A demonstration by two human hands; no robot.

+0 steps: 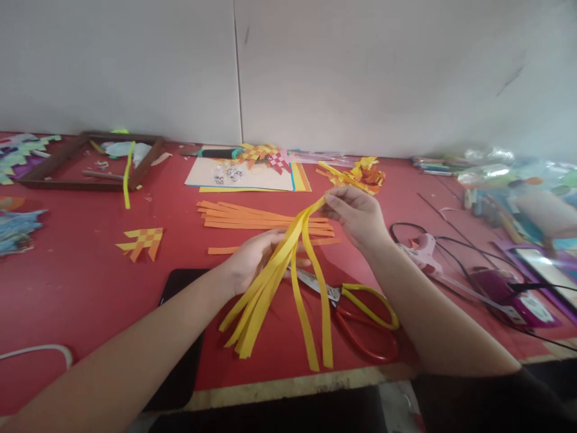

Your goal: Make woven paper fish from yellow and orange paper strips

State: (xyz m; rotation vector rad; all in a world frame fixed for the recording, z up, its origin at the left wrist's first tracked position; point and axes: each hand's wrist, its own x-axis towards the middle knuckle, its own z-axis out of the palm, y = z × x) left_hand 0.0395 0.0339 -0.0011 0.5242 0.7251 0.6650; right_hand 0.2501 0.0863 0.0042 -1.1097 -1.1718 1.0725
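A bundle of long yellow paper strips hangs fanned out over the table. My right hand pinches the strips together at their upper ends. My left hand is curled around the middle of the bundle from behind, its fingers partly hidden by the strips. Two strips hang apart on the right side. Under them lie scissors with one yellow and one red handle, blades partly covered. Just beyond my hands, several orange paper strips lie in a loose stack, with another orange strip nearer.
A woven paper fish and a black phone lie to the left. Behind them is a brown frame. Paper sheets and woven pieces lie at the back. A pink glue gun, cables and a purple power strip are right.
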